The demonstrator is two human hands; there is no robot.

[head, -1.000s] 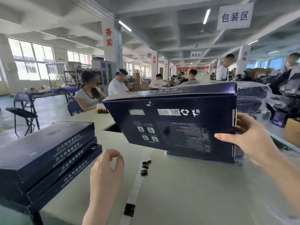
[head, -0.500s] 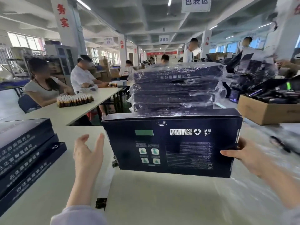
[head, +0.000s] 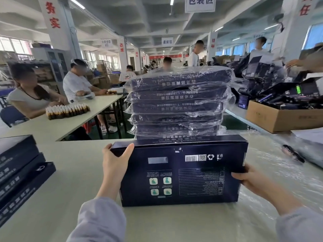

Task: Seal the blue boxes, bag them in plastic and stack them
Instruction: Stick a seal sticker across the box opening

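A dark blue box (head: 181,172) stands on its long edge on the pale table (head: 73,172), its printed back facing me. My left hand (head: 114,165) grips its upper left corner, thumb on the near face and fingers over the top. My right hand (head: 251,179) holds its right end with fingers curled round the edge. Just behind it rises a stack of several blue boxes in clear plastic bags (head: 178,102). At the left lies a stack of unbagged blue boxes (head: 19,173).
Loose clear plastic film (head: 272,165) covers the table to the right. A cardboard carton (head: 283,116) of dark goods sits at the far right. People sit at another table (head: 57,123) to the left with rows of small brown bottles (head: 67,110).
My left hand, which hovered free of the box, now grips its upper left corner. The box has come down lower and nearer, and the view has dipped.
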